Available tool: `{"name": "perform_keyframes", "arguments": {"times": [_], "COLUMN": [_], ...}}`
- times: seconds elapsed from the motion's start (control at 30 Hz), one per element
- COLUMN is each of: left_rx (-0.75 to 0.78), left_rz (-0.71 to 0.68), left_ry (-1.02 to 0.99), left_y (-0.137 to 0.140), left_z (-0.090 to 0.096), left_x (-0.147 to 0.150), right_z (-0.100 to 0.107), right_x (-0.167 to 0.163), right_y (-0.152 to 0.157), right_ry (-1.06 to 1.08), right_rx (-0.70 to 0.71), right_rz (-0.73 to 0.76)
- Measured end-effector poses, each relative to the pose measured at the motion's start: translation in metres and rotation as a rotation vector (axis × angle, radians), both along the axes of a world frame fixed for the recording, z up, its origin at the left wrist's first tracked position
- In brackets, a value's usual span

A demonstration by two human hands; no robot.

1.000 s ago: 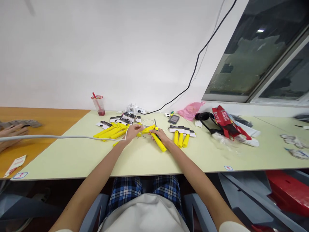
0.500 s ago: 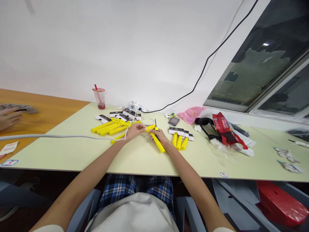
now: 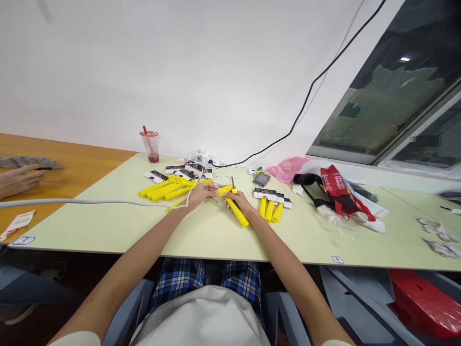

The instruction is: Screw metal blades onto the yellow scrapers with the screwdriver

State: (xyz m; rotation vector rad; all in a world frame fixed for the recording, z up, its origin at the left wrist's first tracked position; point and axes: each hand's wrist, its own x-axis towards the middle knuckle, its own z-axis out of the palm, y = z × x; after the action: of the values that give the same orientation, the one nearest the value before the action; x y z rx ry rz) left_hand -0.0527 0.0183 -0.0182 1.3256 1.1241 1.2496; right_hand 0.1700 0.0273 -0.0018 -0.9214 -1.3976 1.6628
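Observation:
My left hand [image 3: 203, 193] pinches the head end of a yellow plastic tool with a tubular handle [image 3: 238, 214], at the middle of the table. The tool's handle slants down to the right, beneath my right hand [image 3: 242, 201]. That hand is closed around what looks like a screwdriver [image 3: 234, 191] with a yellow-and-dark grip, its thin shaft pointing up and away. Its fingers also lie against the yellow tool. Left of my hands is a pile of similar yellow handles [image 3: 158, 192] with black-and-white cards. Several more carded yellow handles [image 3: 269, 210] lie to the right.
A white cable [image 3: 108, 203] crosses from the left to near my left wrist. Behind are a power strip [image 3: 201, 156] and a plastic cup [image 3: 151, 146]. Rightward lie a pink bag [image 3: 288, 169], headphones [image 3: 306, 180] and a red bag [image 3: 334, 190]. Another person's hand [image 3: 21, 180] rests at far left.
The view has shifted slightly, so the table items sit a little further right. Both my hands keep their hold, with barely any movement. The other person's hand shows further into view.

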Motion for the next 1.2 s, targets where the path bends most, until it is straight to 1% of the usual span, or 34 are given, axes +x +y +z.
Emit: {"name": "perform_keyframes", "arguments": {"times": [0.2, 0.33, 0.47, 0.57, 0.7, 0.93, 1.07, 1.2], "left_rx": [0.04, 0.12, 0.228, 0.299, 0.344, 0.334, 0.306, 0.264], "left_rz": [0.024, 0.066, 0.142, 0.155, 0.103, -0.103, -0.168, -0.169], "left_ry": [0.047, 0.103, 0.256, 0.417, 0.614, 0.879, 0.961, 0.981], "left_y": [0.0, 0.003, 0.005, 0.005, 0.017, 0.061, 0.073, 0.078], "left_z": [-0.001, -0.004, -0.006, -0.006, -0.002, 0.012, 0.014, 0.014], "left_x": [0.001, 0.001, -0.001, 0.0, 0.008, 0.026, 0.026, 0.024], "right_z": [0.0, 0.0, -0.001, -0.004, -0.009, -0.013, -0.011, -0.009], "right_x": [-0.002, 0.003, 0.012, 0.016, 0.015, 0.012, 0.012, 0.011], "right_y": [0.001, 0.009, 0.02, 0.025, 0.028, 0.029, 0.028, 0.028], "right_ry": [0.006, 0.054, 0.128, 0.161, 0.164, 0.141, 0.141, 0.136], "right_rx": [0.007, 0.031, 0.05, 0.043, 0.013, -0.009, -0.015, -0.031], "right_rz": [-0.047, -0.158, -0.317, -0.412, -0.444, -0.453, -0.443, -0.439]}}
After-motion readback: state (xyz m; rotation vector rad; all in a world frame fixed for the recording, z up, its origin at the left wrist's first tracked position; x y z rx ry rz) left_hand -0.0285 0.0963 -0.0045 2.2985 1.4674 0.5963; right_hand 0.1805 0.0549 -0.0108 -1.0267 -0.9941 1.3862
